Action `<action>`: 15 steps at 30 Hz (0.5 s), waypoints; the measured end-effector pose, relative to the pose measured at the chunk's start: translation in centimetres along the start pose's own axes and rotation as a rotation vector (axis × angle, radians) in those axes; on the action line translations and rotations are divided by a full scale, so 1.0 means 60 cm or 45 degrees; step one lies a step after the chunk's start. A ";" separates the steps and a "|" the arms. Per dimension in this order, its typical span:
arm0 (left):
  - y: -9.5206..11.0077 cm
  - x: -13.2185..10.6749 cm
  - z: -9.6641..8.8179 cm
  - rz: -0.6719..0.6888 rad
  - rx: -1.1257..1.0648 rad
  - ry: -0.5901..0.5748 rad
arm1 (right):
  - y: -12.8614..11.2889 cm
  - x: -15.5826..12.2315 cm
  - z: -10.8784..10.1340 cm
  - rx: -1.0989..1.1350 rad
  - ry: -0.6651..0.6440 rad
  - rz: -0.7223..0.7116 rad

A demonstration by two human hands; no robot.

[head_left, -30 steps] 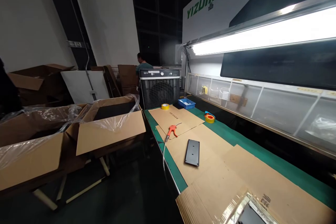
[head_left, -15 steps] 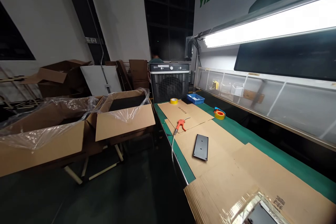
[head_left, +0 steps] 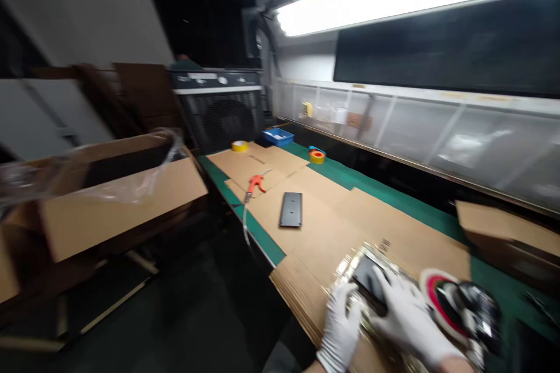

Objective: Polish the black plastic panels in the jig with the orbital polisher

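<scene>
My left hand (head_left: 341, 323), in a white glove, is at the near left side of a dark flat panel (head_left: 366, 274). Its thumb and fingers are apart and curved, with no object visible between them. Over the panel's right part lies my right hand (head_left: 405, 315), also gloved in white, thumb and fingers around its edges. Part of the panel is hidden by this hand, and motion blurs it. A frame (head_left: 347, 263) wrapped in shiny tape surrounds the panel. Farther off, a second dark panel (head_left: 291, 210) lies flat on cardboard, beside an orange air blow gun (head_left: 255, 184).
Cardboard sheets (head_left: 336, 210) cover much of the green bench. Tape rolls (head_left: 317, 156) and a blue tray (head_left: 279, 137) stand at the far end. A round white-and-red polishing disc tool (head_left: 446, 306) and a cardboard box (head_left: 507, 239) are on the right. Open cartons (head_left: 126, 207) stand left.
The view has swung right and down, so the bench things appear farther left. Both gloved hands have come into view at the taped frame. The disc tool and right-hand box now show.
</scene>
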State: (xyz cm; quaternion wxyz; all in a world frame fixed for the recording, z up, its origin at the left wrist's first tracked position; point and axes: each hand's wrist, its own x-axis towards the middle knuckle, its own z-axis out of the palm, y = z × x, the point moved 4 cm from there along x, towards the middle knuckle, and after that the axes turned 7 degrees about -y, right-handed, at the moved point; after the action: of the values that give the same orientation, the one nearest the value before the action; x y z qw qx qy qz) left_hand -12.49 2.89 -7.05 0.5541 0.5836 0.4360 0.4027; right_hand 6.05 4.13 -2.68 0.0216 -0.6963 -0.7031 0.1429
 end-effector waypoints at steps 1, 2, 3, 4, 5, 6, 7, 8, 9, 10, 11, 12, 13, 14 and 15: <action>-0.005 0.002 -0.006 -0.005 -0.040 0.067 | -0.010 0.004 -0.005 0.009 -0.012 0.020; -0.008 0.006 -0.010 -0.005 -0.091 0.116 | -0.016 0.010 -0.013 0.056 -0.031 0.045; -0.009 0.010 -0.013 -0.006 -0.151 0.144 | -0.018 0.016 -0.026 0.098 -0.023 0.076; -0.009 0.015 -0.013 -0.008 -0.205 0.160 | -0.019 0.023 -0.039 0.113 -0.012 0.084; -0.006 0.020 -0.010 -0.006 -0.246 0.154 | -0.018 0.028 -0.050 0.101 -0.022 0.084; -0.002 0.023 -0.005 -0.002 -0.270 0.143 | -0.015 0.033 -0.059 0.072 -0.046 0.091; 0.003 0.025 0.000 0.005 -0.278 0.133 | -0.012 0.036 -0.063 0.039 -0.097 0.094; 0.007 0.026 0.005 0.013 -0.273 0.125 | -0.008 0.039 -0.063 0.023 -0.145 0.088; 0.010 0.025 0.010 0.016 -0.267 0.121 | -0.004 0.041 -0.062 0.030 -0.186 0.078; 0.011 0.025 0.014 0.012 -0.264 0.122 | -0.002 0.042 -0.061 0.051 -0.213 0.058; 0.013 0.024 0.017 0.000 -0.268 0.130 | -0.001 0.043 -0.061 0.074 -0.219 0.034; 0.014 0.024 0.019 -0.017 -0.284 0.141 | -0.001 0.044 -0.064 0.092 -0.206 0.020; 0.018 0.025 0.021 -0.033 -0.317 0.149 | -0.003 0.043 -0.071 0.106 -0.178 0.027; 0.025 0.028 0.025 -0.039 -0.367 0.142 | -0.006 0.040 -0.082 0.126 -0.140 0.058; 0.036 0.032 0.031 -0.038 -0.439 0.107 | -0.012 0.036 -0.097 0.171 -0.103 0.103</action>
State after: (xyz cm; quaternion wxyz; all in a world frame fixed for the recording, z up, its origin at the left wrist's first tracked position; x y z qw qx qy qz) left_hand -10.01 4.13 -5.05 0.6331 0.4562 0.3920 0.4872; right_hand 6.60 7.25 2.68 0.0341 -0.7148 -0.6635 0.2183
